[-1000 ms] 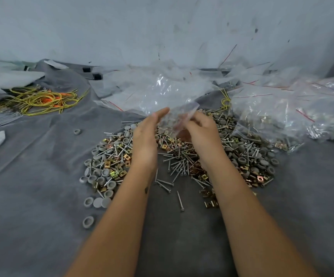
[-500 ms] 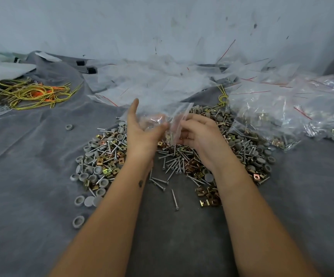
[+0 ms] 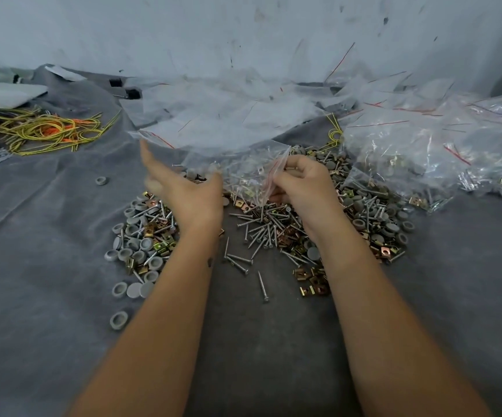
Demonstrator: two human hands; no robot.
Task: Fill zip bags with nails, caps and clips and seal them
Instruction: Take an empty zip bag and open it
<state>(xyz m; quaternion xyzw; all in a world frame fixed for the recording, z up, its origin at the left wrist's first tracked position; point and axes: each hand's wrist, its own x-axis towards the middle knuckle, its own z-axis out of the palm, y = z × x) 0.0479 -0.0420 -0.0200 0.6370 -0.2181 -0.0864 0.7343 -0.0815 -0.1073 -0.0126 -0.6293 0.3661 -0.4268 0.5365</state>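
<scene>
My right hand [image 3: 302, 183] pinches the red-striped mouth of a small clear zip bag [image 3: 251, 176] held just above the parts pile. My left hand [image 3: 183, 191] is open, fingers straight and pointing away, its thumb at the bag's left side; it is blurred. On the grey cloth below lie silver nails [image 3: 263, 230], grey round caps [image 3: 137, 245] at the left and brass clips [image 3: 312, 281] at the lower right, all mixed in one heap.
A stack of empty zip bags [image 3: 213, 121] lies behind the pile. Filled bags [image 3: 424, 152] are heaped at the right. Yellow and orange wire loops [image 3: 48, 130] lie far left. A stray cap [image 3: 119, 320] sits near my left forearm. A pale wall [image 3: 243, 31] stands behind.
My left hand has let go of the bag's top and swung out to the left, fingers straightened. My right hand still holds the bag, now lower and spread wider.
</scene>
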